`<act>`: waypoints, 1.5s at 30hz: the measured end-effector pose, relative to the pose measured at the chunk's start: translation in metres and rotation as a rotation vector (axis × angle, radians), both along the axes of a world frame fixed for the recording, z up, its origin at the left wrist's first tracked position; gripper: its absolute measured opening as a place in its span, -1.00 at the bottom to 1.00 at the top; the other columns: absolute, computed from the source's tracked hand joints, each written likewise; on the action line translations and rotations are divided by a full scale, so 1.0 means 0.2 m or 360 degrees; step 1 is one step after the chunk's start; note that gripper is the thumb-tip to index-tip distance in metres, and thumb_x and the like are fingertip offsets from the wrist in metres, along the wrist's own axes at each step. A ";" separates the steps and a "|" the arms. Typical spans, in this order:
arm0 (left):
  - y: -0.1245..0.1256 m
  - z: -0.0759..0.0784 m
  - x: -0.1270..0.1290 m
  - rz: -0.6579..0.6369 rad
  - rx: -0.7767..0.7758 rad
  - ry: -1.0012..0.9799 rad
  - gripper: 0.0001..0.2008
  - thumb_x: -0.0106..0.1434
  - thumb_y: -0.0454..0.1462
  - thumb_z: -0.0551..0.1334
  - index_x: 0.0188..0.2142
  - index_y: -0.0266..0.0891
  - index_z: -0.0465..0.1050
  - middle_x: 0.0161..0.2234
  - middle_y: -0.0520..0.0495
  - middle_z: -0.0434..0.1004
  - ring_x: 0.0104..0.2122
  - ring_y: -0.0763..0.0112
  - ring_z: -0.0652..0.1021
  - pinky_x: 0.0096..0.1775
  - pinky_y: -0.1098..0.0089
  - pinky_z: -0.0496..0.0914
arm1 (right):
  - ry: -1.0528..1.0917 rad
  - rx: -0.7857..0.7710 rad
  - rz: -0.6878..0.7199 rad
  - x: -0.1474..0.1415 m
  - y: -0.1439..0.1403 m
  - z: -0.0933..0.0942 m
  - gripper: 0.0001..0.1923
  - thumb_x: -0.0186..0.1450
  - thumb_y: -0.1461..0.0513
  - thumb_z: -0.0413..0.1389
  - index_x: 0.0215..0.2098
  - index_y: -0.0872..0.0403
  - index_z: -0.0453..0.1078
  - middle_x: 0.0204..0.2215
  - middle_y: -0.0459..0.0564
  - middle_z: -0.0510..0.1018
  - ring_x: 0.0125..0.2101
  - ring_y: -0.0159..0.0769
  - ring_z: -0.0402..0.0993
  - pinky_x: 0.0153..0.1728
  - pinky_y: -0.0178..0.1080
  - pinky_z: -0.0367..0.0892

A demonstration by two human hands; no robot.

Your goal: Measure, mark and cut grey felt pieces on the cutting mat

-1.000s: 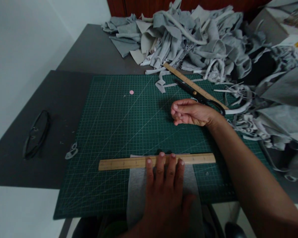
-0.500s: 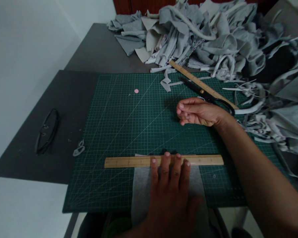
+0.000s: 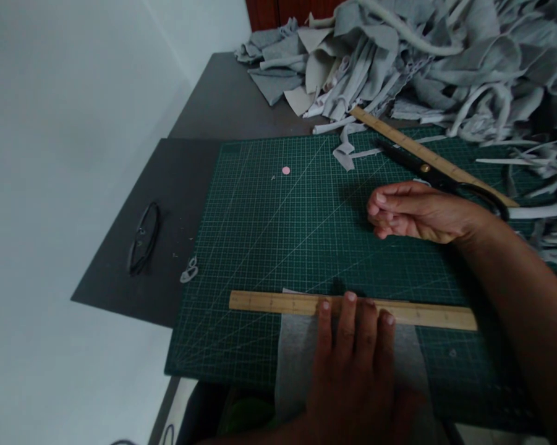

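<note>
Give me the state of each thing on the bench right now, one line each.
Left hand: flat, fingers pressing the near ruler.
Right hand: loosely curled on the mat, empty.
Near ruler: lying across the grey fabric's far end.
Grey fabric: flat, hanging off the mat's near edge.
Scissors: closed, beside the far ruler.
Glasses: folded.

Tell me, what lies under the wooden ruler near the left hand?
Under the wooden ruler, a grey fabric piece lies on the green cutting mat. The left hand covers part of both.
</note>
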State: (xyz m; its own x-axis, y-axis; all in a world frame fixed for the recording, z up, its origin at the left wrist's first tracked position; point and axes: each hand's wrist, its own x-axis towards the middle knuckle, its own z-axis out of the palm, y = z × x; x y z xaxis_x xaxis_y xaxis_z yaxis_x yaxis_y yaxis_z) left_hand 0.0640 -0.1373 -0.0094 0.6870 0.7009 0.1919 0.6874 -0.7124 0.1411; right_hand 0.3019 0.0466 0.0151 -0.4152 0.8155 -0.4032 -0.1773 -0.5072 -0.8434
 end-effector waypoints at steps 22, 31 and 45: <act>-0.05 -0.07 0.03 0.0105 0.0162 -0.0117 -0.23 0.39 0.27 0.11 0.33 -0.19 0.40 0.36 -0.18 0.37 0.44 -0.25 0.18 0.43 -0.23 -0.03 | -0.0144 -0.0006 -0.0029 0.02 0.01 -0.03 -0.65 0.10 -0.01 0.54 -0.42 0.05 0.63 -0.55 -0.07 0.40 -0.52 -0.41 0.41 -0.45 -0.31 0.58; -0.04 -0.09 0.03 0.0113 0.0176 -0.0195 -0.23 0.39 0.28 0.09 0.33 -0.18 0.41 0.36 -0.16 0.37 0.45 -0.24 0.17 0.44 -0.23 -0.08 | -0.0150 0.0001 -0.0058 0.01 0.00 -0.02 -0.63 0.07 -0.02 0.55 -0.43 0.06 0.63 -0.53 -0.07 0.47 -0.53 -0.43 0.43 -0.48 -0.35 0.57; -0.02 -0.04 0.01 0.0065 0.0041 -0.0080 -0.20 0.40 0.28 0.07 0.38 -0.17 0.35 0.41 -0.17 0.29 0.46 -0.21 0.10 0.44 -0.18 -0.17 | -0.0045 0.0003 -0.0056 0.00 0.01 -0.02 -0.65 0.11 0.03 0.54 -0.43 0.11 0.63 -0.60 -0.15 0.39 -0.57 -0.50 0.38 -0.48 -0.40 0.54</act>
State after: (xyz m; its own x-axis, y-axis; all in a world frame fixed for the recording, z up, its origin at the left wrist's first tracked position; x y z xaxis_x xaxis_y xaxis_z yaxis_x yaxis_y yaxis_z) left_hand 0.0655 -0.1418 -0.0176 0.6467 0.7228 0.2436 0.7087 -0.6875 0.1582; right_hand 0.3024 0.0477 0.0116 -0.3744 0.8302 -0.4130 -0.1710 -0.4996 -0.8492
